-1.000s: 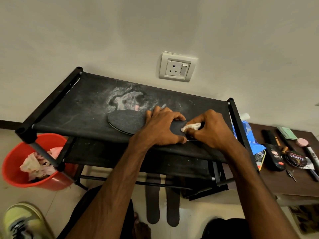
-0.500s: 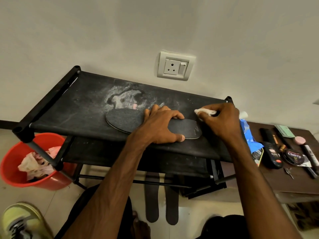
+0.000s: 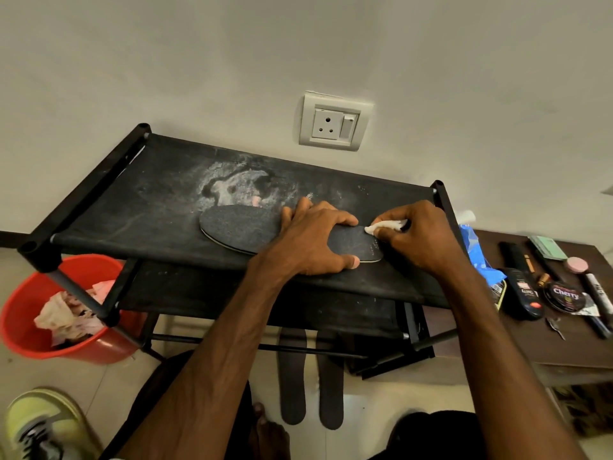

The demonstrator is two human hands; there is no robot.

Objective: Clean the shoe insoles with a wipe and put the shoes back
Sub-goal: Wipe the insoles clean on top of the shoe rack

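— Where is the insole (image 3: 238, 227) lying?
— It is lying flat on the dusty top shelf (image 3: 132, 207) of the black rack, with its wider end pointing left.
— What is the left hand (image 3: 315, 240) doing?
— Its grip is grasping the insole across the middle, fingers curling over the far edge and the thumb pressing at the near edge.
— And the right hand (image 3: 421, 237)?
— Its grip is pinching a white wipe (image 3: 384, 225), which is touching the insole's right end.
— What is sitting around the rack?
— Two more insoles (image 3: 292, 376) are lying side by side on the floor beneath it. A red bucket (image 3: 23, 313) holding crumpled tissues (image 3: 63, 317) is standing at the left, with a yellow-green shoe (image 3: 36, 426) nearer the person. At the right, a brown bench (image 3: 530, 343) is carrying a polish tin (image 3: 565, 295) and other small items.
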